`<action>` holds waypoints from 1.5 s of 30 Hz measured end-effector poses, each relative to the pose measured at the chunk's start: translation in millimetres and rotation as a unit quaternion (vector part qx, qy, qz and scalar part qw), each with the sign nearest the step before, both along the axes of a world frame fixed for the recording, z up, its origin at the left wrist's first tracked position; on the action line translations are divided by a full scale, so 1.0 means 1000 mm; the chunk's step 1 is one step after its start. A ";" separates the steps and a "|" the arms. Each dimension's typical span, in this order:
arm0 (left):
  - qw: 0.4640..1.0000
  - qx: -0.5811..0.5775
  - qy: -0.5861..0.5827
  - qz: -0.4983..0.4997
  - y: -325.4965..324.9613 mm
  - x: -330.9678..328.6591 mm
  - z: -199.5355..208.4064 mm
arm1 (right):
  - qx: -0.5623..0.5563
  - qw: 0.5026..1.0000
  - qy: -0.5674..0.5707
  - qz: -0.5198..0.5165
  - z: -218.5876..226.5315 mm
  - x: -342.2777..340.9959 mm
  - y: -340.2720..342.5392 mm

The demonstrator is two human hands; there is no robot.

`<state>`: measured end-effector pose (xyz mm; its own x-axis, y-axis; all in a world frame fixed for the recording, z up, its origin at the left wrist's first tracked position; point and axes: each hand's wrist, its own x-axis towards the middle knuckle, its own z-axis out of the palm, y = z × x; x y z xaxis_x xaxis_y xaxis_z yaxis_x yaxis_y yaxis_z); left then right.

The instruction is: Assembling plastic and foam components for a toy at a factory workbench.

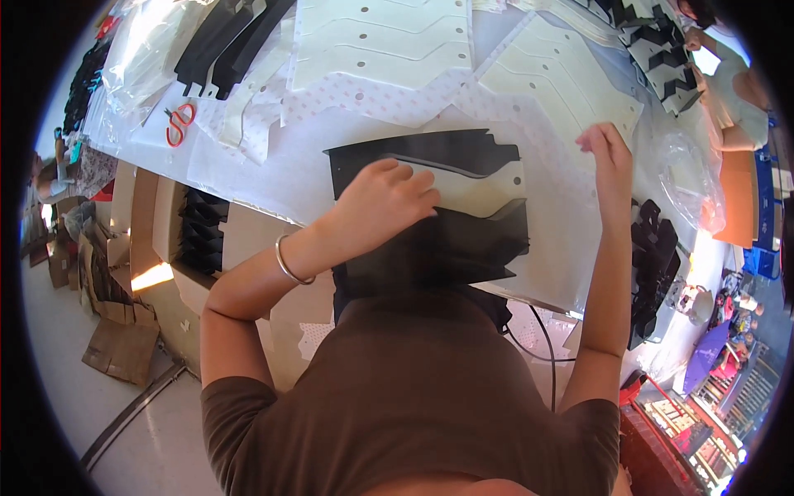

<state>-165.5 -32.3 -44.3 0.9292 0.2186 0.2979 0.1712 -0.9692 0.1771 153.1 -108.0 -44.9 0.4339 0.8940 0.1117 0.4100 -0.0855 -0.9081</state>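
A black shaped panel (356,162) with notched ends lies at the table's near edge, in front of my body. Along its middle runs a cream wavy-edged strip (480,192) with a small hole near its right end. My left hand (387,202), a bangle on its wrist, is over the strip's left part. Its fingers are curled and the fingertips tucked under, so anything in them is hidden. To the right, my right hand (608,149) is raised beside a cream sheet (554,78) with wavy cut lines. Its fingers are bent together, slightly blurred; I cannot see anything between them.
Red-handled scissors (179,126) and stacked black strips (227,50) lie at the far left. Another cream sheet (380,41) lies at the back. Below left stands a cardboard box (169,219) of black parts. Black parts (656,256) and clear plastic (691,186) are at right.
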 end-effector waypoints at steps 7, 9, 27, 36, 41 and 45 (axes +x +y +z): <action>0.864 0.077 0.013 0.497 0.130 -0.096 -0.029 | 0.161 0.914 -0.261 0.267 -0.021 -0.124 0.154; 0.870 0.035 0.008 0.491 0.144 -0.103 -0.055 | 0.137 0.895 -0.264 0.331 -0.038 -0.174 0.194; 0.941 0.021 -0.116 0.318 0.119 -0.112 -0.062 | 0.090 0.813 -0.429 0.383 -0.063 -0.253 0.262; 0.940 0.004 -0.069 0.335 0.114 -0.115 -0.060 | -0.013 0.830 -0.420 0.366 -0.044 -0.266 0.254; 0.948 -0.028 -0.074 0.307 0.117 -0.113 -0.057 | 0.058 0.874 -0.392 0.282 -0.061 -0.270 0.249; 0.953 -0.036 -0.073 0.291 0.122 -0.106 -0.056 | -0.019 0.859 -0.387 0.334 -0.053 -0.259 0.263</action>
